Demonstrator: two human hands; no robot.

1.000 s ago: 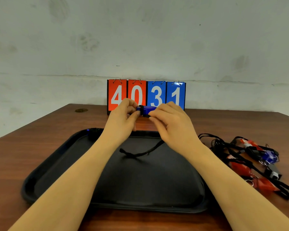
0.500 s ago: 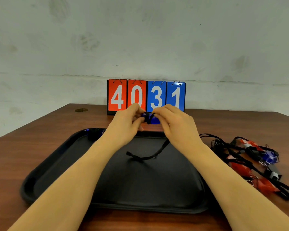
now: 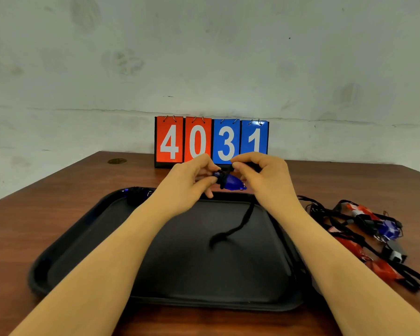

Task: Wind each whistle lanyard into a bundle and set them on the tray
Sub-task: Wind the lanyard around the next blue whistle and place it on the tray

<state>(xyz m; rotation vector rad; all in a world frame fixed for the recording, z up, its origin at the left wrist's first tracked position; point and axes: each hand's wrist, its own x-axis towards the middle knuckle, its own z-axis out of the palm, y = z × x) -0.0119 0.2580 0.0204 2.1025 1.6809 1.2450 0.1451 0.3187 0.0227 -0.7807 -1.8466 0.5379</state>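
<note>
Above the far edge of the black tray (image 3: 83,241), my left hand (image 3: 189,183) pinches a blue whistle (image 3: 230,182) with black cord wound round it. My right hand (image 3: 262,175) pinches the black lanyard cord just above the whistle. The cord's loose tail (image 3: 233,229) hangs down from my right hand onto the tray's middle. One wound bundle (image 3: 137,194) with a blue whistle lies in the tray's far left corner. A tangled pile of red, blue and grey whistles with black lanyards (image 3: 374,238) lies on the table to the right of the tray.
A flip scoreboard (image 3: 211,141) reading 4031 stands at the table's far edge against the wall. The brown wooden table (image 3: 34,214) has a small round metal cap (image 3: 117,161) at the far left.
The whistle has turned and dropped slightly between my hands. More cord is wrapped on it, and the loose tail on the tray is shorter and has shifted right.
</note>
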